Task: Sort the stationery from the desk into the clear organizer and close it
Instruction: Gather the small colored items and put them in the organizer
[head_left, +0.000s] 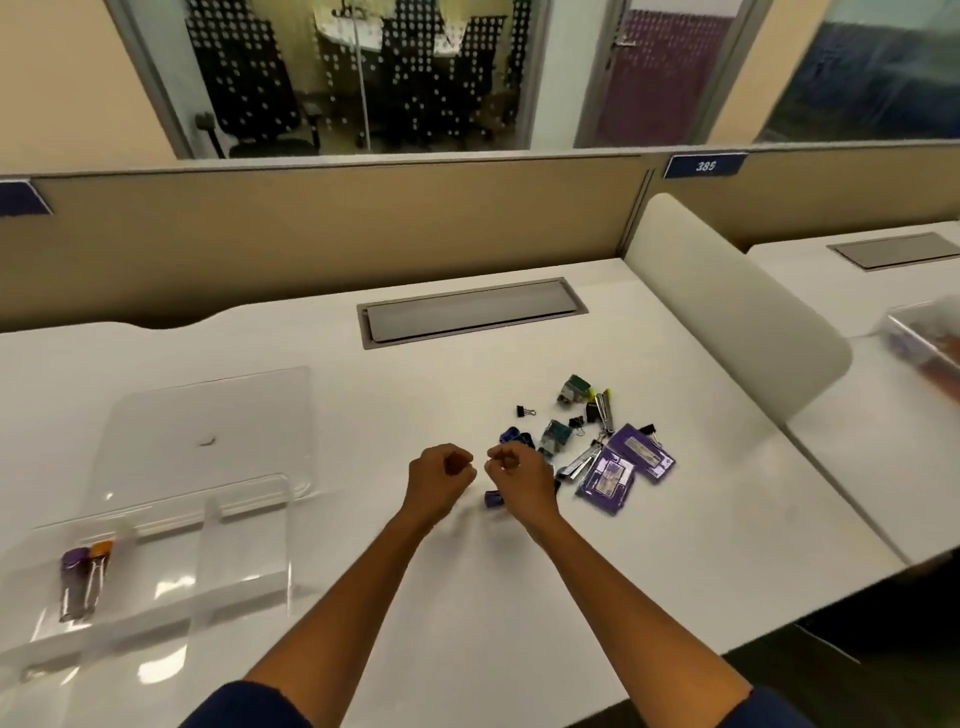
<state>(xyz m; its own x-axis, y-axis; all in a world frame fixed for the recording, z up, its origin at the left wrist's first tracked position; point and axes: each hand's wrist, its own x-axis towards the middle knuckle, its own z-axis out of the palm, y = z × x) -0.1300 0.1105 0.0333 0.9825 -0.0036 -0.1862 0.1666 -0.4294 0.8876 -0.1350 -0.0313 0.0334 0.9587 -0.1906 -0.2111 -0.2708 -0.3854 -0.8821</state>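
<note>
The clear organizer (156, 571) lies open at the left of the white desk, its lid (208, 431) laid flat behind it. Two pens or markers (83, 582), one purple-capped and one orange-capped, lie in its left compartment. A pile of stationery (587, 441) sits right of centre: black binder clips, staplers, purple packets (626, 467) and small blue items. My left hand (441, 480) and my right hand (519, 475) hover close together just left of the pile, both with fingers curled. A small purple item (493, 499) lies under my right hand. Whether either hand holds anything is not visible.
A grey cable hatch (467, 314) is set into the desk behind the pile. A cream divider panel (727, 312) stands at the right. Beyond it, on the neighbouring desk, sits another clear box (924, 338), blurred. A beige partition runs along the back.
</note>
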